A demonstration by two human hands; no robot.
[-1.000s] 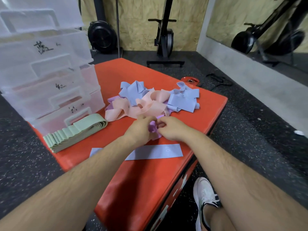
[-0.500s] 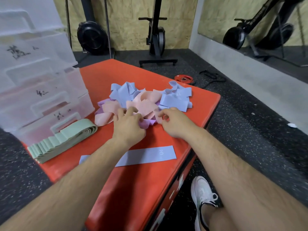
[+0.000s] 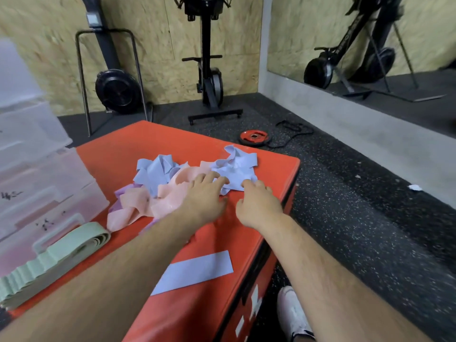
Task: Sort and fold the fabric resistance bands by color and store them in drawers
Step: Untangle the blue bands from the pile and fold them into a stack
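A tangled heap of fabric bands lies on the red padded box (image 3: 153, 141): a light blue clump (image 3: 238, 164) on the right, another blue clump (image 3: 155, 171) on the left, pink bands (image 3: 138, 206) in front and a purple band (image 3: 122, 193) peeking out underneath. My left hand (image 3: 204, 196) rests with spread fingers on the pink bands and the edge of the right blue clump. My right hand (image 3: 257, 203) touches that clump's near corner with its fingertips, thumb apart. One blue band (image 3: 195, 272) lies flat nearer to me. Folded green bands (image 3: 49, 257) are stacked at left.
A translucent plastic drawer unit (image 3: 37, 183) with handwritten labels stands on the box's left side. The box's right edge drops to black rubber floor, where a red weight plate (image 3: 254, 138) and a black cord lie. Exercise machines stand at the back wall. My white shoe (image 3: 293, 314) is below.
Both hands let go of the purple band they pinched and moved forward and right onto the heap, reaching the right blue clump. The view has tilted up and right.
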